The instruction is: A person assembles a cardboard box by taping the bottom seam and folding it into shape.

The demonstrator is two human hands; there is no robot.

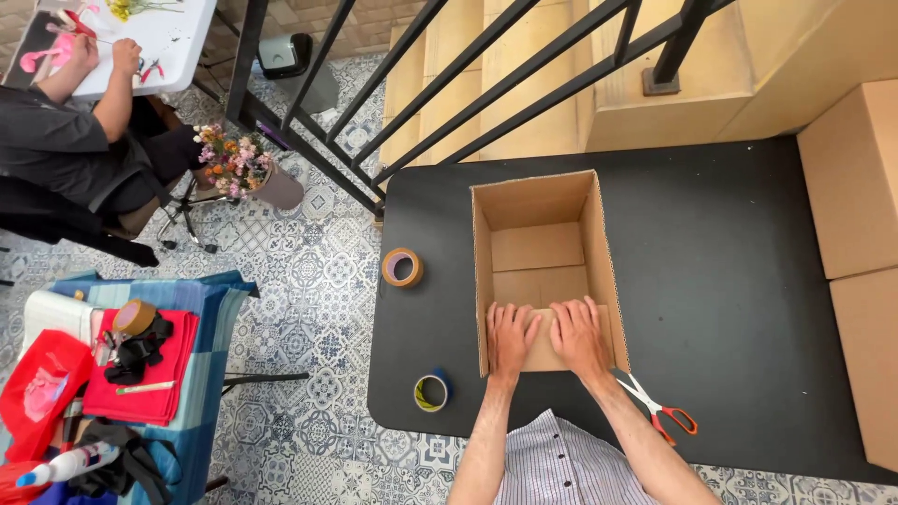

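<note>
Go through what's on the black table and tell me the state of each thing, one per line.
Box: open, upright, near flap folded in.
Left hand: flat on the flap.
Right hand: flat on the flap.
Scissors: closed, lying flat.
Brown tape roll: lying flat.
Blue tape roll: lying flat.

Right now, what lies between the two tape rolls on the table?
Nothing: in the head view only bare black table runs from the brown tape roll to the blue tape roll. The open box sits beside that stretch.
</note>
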